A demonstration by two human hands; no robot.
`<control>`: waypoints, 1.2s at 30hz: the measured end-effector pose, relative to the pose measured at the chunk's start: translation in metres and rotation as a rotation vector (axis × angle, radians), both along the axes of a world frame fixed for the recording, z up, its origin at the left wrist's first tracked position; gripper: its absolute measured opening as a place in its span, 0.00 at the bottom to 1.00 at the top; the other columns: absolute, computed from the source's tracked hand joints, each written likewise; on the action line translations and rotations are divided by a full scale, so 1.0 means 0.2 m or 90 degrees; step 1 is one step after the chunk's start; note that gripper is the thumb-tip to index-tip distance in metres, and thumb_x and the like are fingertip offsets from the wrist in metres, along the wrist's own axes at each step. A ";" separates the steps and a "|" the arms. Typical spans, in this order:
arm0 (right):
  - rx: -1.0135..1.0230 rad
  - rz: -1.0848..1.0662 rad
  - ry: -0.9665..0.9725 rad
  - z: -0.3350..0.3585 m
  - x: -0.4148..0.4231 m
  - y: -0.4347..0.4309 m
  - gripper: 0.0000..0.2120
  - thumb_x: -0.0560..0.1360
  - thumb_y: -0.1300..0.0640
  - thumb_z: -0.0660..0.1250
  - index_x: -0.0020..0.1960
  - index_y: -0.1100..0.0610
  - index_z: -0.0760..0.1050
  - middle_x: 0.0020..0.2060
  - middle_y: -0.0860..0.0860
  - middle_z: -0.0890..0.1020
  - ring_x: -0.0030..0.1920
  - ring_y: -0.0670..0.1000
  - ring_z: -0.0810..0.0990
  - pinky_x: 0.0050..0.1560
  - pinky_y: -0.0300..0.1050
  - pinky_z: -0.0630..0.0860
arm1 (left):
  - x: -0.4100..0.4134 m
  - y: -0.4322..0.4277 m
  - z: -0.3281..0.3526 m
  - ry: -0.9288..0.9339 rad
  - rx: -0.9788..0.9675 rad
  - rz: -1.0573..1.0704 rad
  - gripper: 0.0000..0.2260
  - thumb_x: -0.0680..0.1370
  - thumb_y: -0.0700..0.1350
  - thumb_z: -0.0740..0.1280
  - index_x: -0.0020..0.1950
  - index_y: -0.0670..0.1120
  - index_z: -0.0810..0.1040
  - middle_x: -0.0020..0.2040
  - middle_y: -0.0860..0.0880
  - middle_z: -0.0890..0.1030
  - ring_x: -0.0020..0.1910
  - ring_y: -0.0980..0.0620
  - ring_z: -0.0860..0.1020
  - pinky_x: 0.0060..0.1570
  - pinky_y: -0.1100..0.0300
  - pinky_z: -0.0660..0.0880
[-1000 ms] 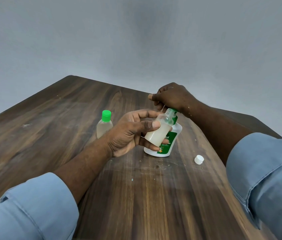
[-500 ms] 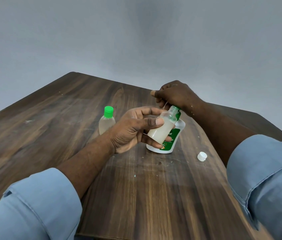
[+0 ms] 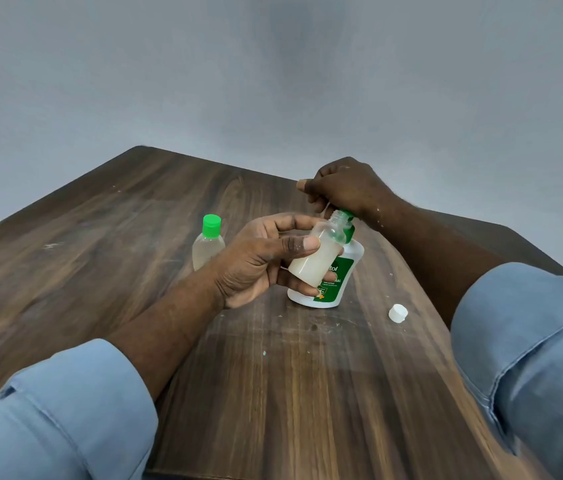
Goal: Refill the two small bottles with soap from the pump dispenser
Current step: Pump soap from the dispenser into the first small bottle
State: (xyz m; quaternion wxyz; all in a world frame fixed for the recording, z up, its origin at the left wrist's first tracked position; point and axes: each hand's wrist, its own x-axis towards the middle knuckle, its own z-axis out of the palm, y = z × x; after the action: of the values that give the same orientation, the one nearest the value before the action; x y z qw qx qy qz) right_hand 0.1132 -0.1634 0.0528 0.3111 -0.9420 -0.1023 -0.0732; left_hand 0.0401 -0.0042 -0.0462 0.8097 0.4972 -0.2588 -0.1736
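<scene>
Filling the open bottle at the pump — about half done.

We grip the open bottle (image 3: 318, 258) tilted in our left hand (image 3: 259, 261), its mouth at the spout of the pump dispenser (image 3: 339, 275), which stands toward the right edge of the desk (image 3: 273, 393). Our right hand (image 3: 346, 188) is clenched over the pump head. Next, we judge, come a few steady presses, then the white cap (image 3: 397, 313) lying by the right edge goes back on. The green-capped bottle (image 3: 209, 242) stands beyond our left wrist — how full it is we cannot tell.
</scene>
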 end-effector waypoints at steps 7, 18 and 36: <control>-0.028 0.002 0.007 -0.02 0.00 0.00 0.17 0.79 0.46 0.70 0.43 0.60 0.84 0.34 0.51 0.86 0.29 0.44 0.79 0.46 0.45 0.79 | 0.00 0.00 -0.01 0.002 0.004 0.001 0.21 0.75 0.43 0.74 0.67 0.41 0.77 0.62 0.34 0.83 0.52 0.36 0.86 0.41 0.47 0.86; -0.043 0.000 -0.002 0.01 0.01 0.00 0.16 0.78 0.46 0.72 0.42 0.60 0.84 0.31 0.49 0.85 0.26 0.40 0.79 0.37 0.38 0.77 | 0.01 0.00 -0.01 -0.002 -0.010 -0.008 0.30 0.69 0.49 0.81 0.68 0.41 0.77 0.63 0.33 0.82 0.53 0.34 0.86 0.41 0.47 0.86; -0.048 0.015 0.017 -0.01 0.00 0.00 0.16 0.79 0.46 0.71 0.42 0.59 0.83 0.30 0.47 0.84 0.26 0.41 0.79 0.40 0.40 0.78 | 0.00 0.00 -0.01 0.000 0.002 -0.008 0.30 0.69 0.49 0.82 0.67 0.42 0.79 0.63 0.32 0.82 0.53 0.34 0.86 0.40 0.48 0.86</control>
State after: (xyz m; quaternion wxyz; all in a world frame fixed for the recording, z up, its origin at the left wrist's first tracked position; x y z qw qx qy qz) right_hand 0.1139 -0.1636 0.0514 0.2775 -0.9527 -0.1122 -0.0531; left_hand 0.0410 -0.0046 -0.0492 0.8080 0.4967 -0.2618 -0.1787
